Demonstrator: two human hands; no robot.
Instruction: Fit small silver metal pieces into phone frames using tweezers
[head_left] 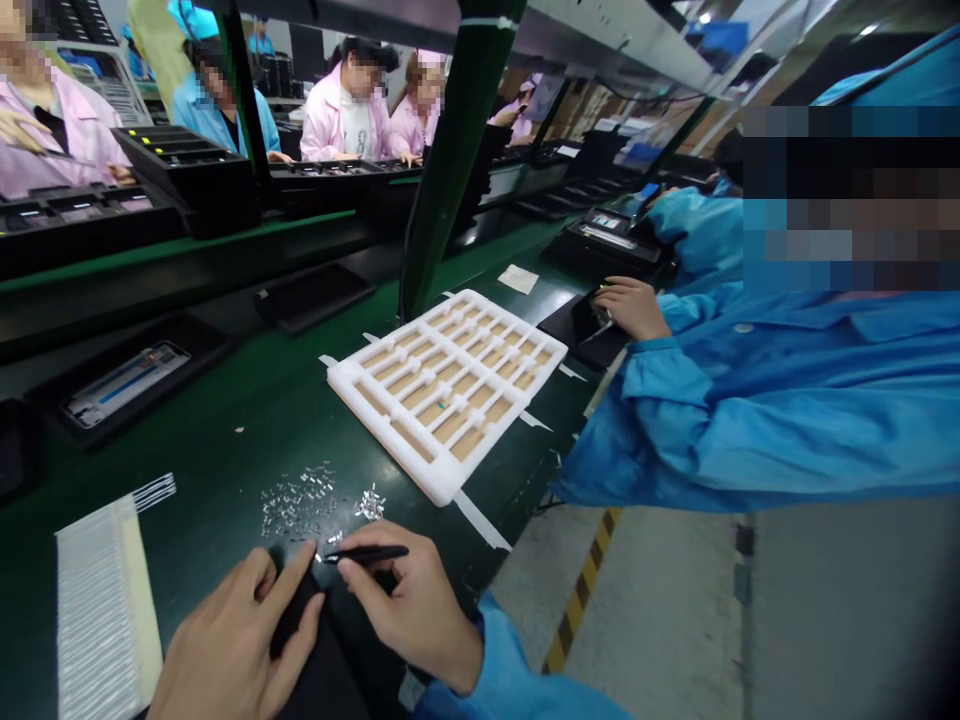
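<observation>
Okay, right hand is closed on a pair of black tweezers, pinched between thumb and fingers, tips right at a tiny silver metal part. Left hand is open, fingers spread, lying on a black pad at the near edge of the green counter. Loose silver parts sit in a scattered patch just ahead of the hands, a tighter clump just beside it. Judging by look: very light, stiff, thin, easy to flick or lose, so better taken by an edge with the tweezer tips than with fingers. White foam tray with tan-floored slots sits mid-counter, one small teal bit in it. Comb-like white strip lies near the left edge. Co-worker's hand rests on a black device off the right edge, blue sleeve alongside
</observation>
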